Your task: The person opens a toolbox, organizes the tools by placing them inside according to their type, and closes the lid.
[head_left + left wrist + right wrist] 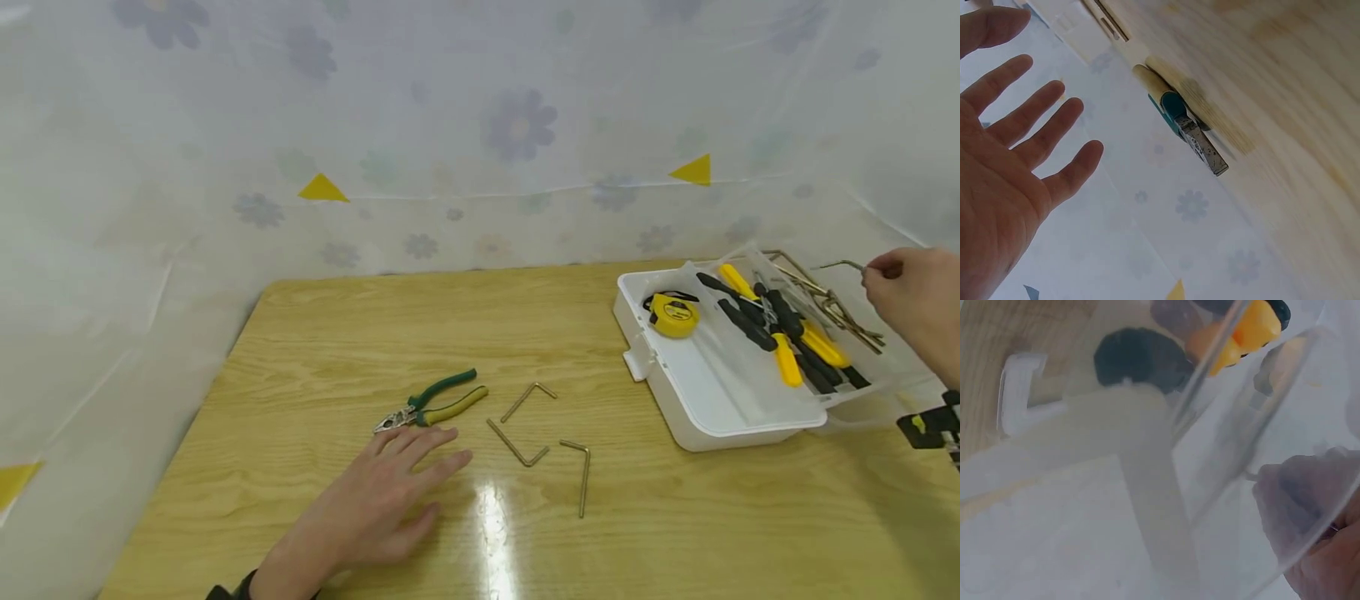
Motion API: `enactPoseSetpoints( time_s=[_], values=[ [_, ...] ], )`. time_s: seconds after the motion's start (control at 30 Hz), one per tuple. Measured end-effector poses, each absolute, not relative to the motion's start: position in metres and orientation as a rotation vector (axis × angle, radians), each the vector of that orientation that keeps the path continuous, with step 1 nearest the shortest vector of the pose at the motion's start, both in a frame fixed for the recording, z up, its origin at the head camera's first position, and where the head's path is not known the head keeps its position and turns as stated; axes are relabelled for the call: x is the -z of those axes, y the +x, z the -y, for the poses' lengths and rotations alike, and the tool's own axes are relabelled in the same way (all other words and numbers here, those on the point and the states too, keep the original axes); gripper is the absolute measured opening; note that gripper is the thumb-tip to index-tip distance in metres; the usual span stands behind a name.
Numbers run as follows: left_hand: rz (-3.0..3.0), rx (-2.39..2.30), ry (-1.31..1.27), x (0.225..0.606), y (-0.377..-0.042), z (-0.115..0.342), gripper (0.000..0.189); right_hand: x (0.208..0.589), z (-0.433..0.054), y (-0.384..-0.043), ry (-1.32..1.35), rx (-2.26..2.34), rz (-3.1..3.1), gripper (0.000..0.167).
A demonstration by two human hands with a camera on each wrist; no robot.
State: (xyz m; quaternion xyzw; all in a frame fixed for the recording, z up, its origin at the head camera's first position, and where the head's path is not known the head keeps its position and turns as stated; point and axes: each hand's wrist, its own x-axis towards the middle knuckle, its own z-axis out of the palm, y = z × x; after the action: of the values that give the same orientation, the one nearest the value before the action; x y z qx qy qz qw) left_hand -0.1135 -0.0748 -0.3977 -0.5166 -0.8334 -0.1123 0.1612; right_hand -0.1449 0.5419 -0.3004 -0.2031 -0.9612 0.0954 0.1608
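Note:
In the head view my left hand hovers palm down with fingers spread, close by the pliers. Those pliers have green and yellow-green handles and lie on the table, jaws toward the left; the left wrist view shows the same pliers beyond my fingers. To their right lie three L-shaped hex keys, bent at different angles. Far right, my right hand pinches another hex key above the clear lid. Seen through clear plastic, the right hand is partly blurred in its wrist view.
A white toolbox stands open at the right, with a yellow tape measure and several black-and-yellow tools inside. Brass-coloured hex keys lie in its clear lid section. A flowered sheet hangs behind the wooden table.

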Motion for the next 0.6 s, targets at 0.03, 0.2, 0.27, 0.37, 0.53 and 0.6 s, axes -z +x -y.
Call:
enactPoseSetpoints(
  time_s=[0.03,0.2,0.27,0.37,0.53,0.6],
  values=[
    [2.384,0.319,-1.473,0.398,-0.113,0.075,0.064,0.303,-0.543,-0.146,-0.597,-0.279,2.749,0.029],
    [2.411,0.312,-1.456,0.396,-0.112,0.078,0.064,0.309,-0.539,-0.150,-0.642,-0.361,2.743,0.035],
    [2.418,0.309,-1.445,0.396,-0.113,0.080,0.063,0.309,-0.535,-0.152,-0.616,-0.381,2.732,0.033],
    [2.417,0.302,-1.434,0.395,-0.112,0.081,0.063,0.311,-0.531,-0.157,-0.555,-0.347,2.775,0.031],
    [2.405,0.297,-1.434,0.395,-0.112,0.082,0.065,0.314,-0.535,-0.160,-0.319,-0.217,2.869,0.027],
    [2.399,0.292,-1.433,0.394,-0.112,0.082,0.065,0.313,-0.537,-0.161,-0.242,-0.176,2.898,0.023]
  ],
)
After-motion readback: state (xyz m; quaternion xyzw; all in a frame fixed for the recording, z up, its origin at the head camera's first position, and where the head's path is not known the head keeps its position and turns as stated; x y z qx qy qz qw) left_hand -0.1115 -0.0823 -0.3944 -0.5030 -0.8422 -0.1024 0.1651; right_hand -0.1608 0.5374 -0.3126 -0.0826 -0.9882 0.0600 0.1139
